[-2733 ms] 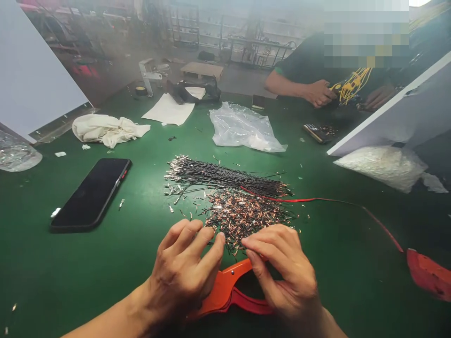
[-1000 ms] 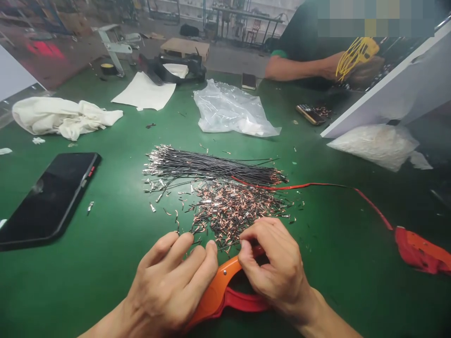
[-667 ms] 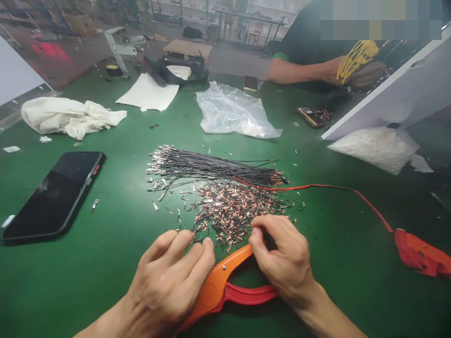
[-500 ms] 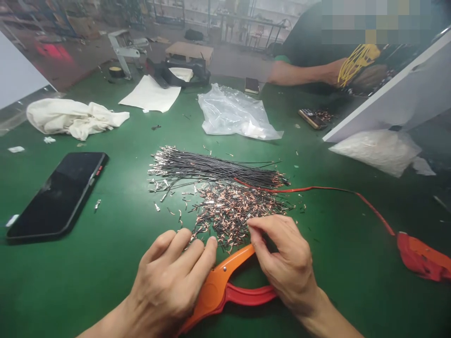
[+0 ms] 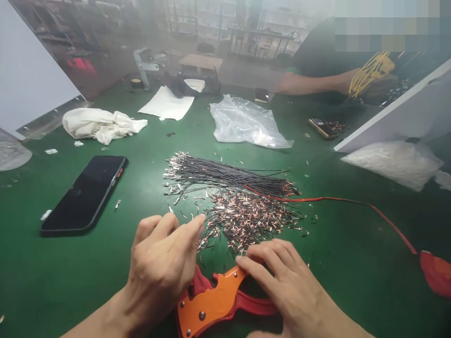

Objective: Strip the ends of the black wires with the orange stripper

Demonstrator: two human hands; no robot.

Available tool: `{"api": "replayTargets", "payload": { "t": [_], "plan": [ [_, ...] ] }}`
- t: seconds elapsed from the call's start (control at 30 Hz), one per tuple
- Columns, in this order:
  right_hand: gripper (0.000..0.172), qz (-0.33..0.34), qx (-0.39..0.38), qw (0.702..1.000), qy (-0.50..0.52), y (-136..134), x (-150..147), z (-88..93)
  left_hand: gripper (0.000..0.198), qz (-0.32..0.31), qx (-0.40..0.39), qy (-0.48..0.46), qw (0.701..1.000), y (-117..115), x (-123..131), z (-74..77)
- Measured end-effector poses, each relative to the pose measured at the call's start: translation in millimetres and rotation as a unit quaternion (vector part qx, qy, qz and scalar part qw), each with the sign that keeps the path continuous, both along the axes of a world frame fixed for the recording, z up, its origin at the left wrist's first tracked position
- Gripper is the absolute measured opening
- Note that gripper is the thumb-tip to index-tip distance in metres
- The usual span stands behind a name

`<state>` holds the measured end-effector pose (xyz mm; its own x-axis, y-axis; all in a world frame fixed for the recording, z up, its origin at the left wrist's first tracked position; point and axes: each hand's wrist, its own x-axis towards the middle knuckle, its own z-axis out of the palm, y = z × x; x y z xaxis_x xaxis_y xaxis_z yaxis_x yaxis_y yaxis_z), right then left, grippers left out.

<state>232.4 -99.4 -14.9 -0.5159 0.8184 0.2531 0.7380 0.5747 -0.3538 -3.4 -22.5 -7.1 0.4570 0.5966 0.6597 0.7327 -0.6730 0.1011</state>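
An orange and red wire stripper (image 5: 214, 298) lies low in front of me, its jaw end at the left and its handles at the right. My right hand (image 5: 282, 279) rests over the handles, fingers curled at the orange one; the palm side hides the handle ends. My left hand (image 5: 164, 258) is closed in a pinch just above the stripper's jaws, and whatever is between its fingertips is hidden. Beyond both hands spreads a pile of short black wire offcuts with copper ends (image 5: 250, 220). Behind it lies a bundle of black wires (image 5: 229, 173) with metal terminals at the left.
A phone (image 5: 86, 195) and a white cloth (image 5: 102, 124) lie at the left. Farther back are a clear plastic bag (image 5: 248, 122) and white paper (image 5: 167, 103). A red cord (image 5: 338, 199) runs right. Across the table, a person's hand holds yellow wires (image 5: 369, 72).
The view has shifted, so the table things sit farther right. My left hand has lifted off the stripper, uncovering its jaw end. My right-hand fingers have lowered onto the orange handle.
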Motion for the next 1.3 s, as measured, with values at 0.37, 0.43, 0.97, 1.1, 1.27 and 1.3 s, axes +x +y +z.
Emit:
{"api": "replayTargets", "payload": {
  "t": [0.37, 0.43, 0.97, 1.1, 1.27, 1.3],
  "plan": [
    [0.052, -0.028, 0.091, 0.995, -0.029, 2.5, 8.6, 3.0, 0.009, 0.008, -0.014, -0.09, 0.996, 0.4, -8.1, 4.8],
    [0.047, -0.093, 0.069, 0.993, 0.009, 3.2, 16.4, 6.3, 0.009, 0.024, -0.028, -0.115, 0.993, -0.6, -8.1, 7.1],
    [0.029, -0.02, -0.559, 0.525, 0.642, -11.3, -22.1, 9.5, 0.01, -0.05, -0.131, -0.153, 0.978, -11.7, 1.3, 10.8],
    [0.015, -0.041, -0.534, 0.492, 0.686, -12.8, -17.3, 6.3, 0.011, -0.048, -0.127, -0.158, 0.978, -11.4, 1.3, 9.4],
    [0.032, -0.024, -0.532, 0.514, 0.673, -10.9, -19.9, 9.0, 0.012, -0.038, -0.125, -0.149, 0.98, -11.6, -0.1, 9.5],
    [0.034, -0.027, -0.529, 0.527, 0.665, -10.2, -20.9, 9.3, 0.011, -0.034, -0.122, -0.147, 0.981, -11.5, 0.0, 10.0]
  ]
}}
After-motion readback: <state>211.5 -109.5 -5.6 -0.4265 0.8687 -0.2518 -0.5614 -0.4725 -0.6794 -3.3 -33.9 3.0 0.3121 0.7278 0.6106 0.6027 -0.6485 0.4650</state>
